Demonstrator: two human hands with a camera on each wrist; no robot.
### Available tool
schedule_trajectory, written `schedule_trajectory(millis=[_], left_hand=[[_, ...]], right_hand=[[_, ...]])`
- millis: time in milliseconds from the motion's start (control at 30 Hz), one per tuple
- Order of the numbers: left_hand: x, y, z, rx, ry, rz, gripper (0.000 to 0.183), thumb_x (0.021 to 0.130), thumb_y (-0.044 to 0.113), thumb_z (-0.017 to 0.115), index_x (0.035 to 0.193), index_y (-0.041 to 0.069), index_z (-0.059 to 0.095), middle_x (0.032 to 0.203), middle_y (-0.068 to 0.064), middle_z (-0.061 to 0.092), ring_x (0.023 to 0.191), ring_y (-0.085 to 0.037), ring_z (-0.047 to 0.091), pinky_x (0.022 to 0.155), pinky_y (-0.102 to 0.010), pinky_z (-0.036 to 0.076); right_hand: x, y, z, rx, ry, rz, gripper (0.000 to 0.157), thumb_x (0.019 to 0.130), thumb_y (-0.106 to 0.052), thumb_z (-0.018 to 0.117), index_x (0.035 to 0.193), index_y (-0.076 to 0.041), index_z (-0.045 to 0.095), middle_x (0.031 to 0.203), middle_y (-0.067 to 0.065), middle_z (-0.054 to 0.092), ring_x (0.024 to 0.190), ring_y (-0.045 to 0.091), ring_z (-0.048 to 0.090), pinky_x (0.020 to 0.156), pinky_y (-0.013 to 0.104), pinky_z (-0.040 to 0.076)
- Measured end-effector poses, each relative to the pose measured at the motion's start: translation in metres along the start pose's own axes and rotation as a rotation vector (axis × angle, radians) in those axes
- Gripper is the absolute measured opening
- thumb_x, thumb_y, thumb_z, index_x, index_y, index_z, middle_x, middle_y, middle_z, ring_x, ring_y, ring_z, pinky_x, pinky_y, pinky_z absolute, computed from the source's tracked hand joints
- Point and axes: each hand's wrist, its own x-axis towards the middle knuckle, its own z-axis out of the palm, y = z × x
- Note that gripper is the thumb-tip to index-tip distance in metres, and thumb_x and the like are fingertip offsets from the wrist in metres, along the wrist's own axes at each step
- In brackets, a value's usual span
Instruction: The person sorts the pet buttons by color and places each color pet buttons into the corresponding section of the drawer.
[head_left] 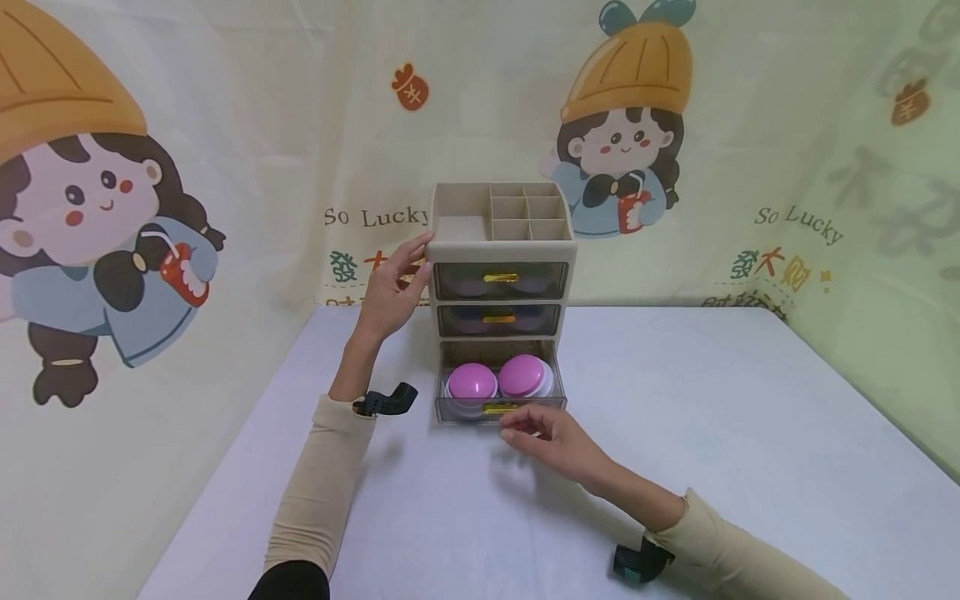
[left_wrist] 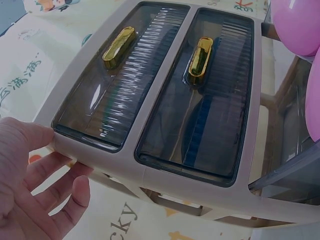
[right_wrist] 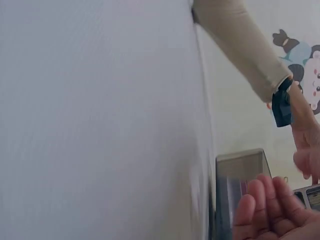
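Note:
A beige desktop drawer organizer (head_left: 502,252) stands on the table. My left hand (head_left: 392,293) steadies its left side; in the left wrist view the thumb touches the front corner and the other fingers lie along the side. The bottom drawer (head_left: 459,411) is pulled out, with two round pink-topped, white-based objects (head_left: 473,381) side by side inside. Just in front of that drawer's gold handle (head_left: 499,408) hovers my right hand (head_left: 558,442), its fingers loosely bent and holding nothing. The two upper drawers (left_wrist: 120,80) are closed, their gold handles facing out.
Compartments (head_left: 528,212) divide the organizer's top. A white cloth covers the table (head_left: 712,417). Behind it hangs a printed backdrop (head_left: 480,125) with cartoon figures and lettering. Each wrist wears a black camera (head_left: 386,400).

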Motion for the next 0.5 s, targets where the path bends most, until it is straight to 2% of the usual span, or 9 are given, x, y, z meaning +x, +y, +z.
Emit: schedule_trajectory(millis=[133, 233, 333, 500], left_hand=[[0.0004, 0.0007, -0.0002, -0.004, 0.001, 0.003, 0.046, 0.104, 0.016, 0.060, 0.149, 0.020, 0.054, 0.148, -0.006, 0.059, 0.113, -0.031, 0.068, 0.077, -0.024, 0.051], [0.0001, 0.0009, -0.0002, -0.003, 0.003, 0.002, 0.046, 0.104, 0.017, 0.060, 0.149, 0.022, 0.055, 0.147, -0.005, 0.059, 0.113, -0.031, 0.069, 0.076, -0.024, 0.051], [-0.0001, 0.0005, 0.0003, 0.001, 0.002, -0.001, 0.046, 0.104, 0.017, 0.060, 0.149, 0.022, 0.055, 0.148, -0.005, 0.059, 0.113, -0.031, 0.069, 0.076, -0.025, 0.051], [0.0001, -0.0002, 0.0013, -0.002, 0.004, -0.009, 0.047, 0.103, 0.016, 0.060, 0.149, 0.018, 0.054, 0.149, -0.006, 0.058, 0.114, -0.032, 0.068, 0.077, -0.025, 0.050]], right_hand=[[0.0013, 0.0007, 0.0002, 0.167, -0.046, 0.148, 0.043, 0.104, -0.027, 0.059, 0.132, 0.006, 0.062, 0.120, 0.017, 0.072, 0.109, 0.026, 0.068, 0.088, 0.031, 0.054], [0.0042, 0.0008, 0.0006, 0.250, -0.045, 0.222, 0.047, 0.106, -0.032, 0.055, 0.133, 0.006, 0.062, 0.120, 0.015, 0.073, 0.103, 0.020, 0.068, 0.084, 0.028, 0.052], [0.0070, 0.0011, 0.0012, 0.307, -0.029, 0.271, 0.050, 0.106, -0.036, 0.054, 0.132, 0.005, 0.063, 0.116, 0.012, 0.074, 0.096, 0.015, 0.067, 0.081, 0.026, 0.050], [0.0090, 0.0028, 0.0026, 0.351, -0.020, 0.298, 0.052, 0.107, -0.039, 0.052, 0.130, 0.007, 0.063, 0.112, 0.009, 0.075, 0.093, 0.015, 0.067, 0.081, 0.026, 0.051]])
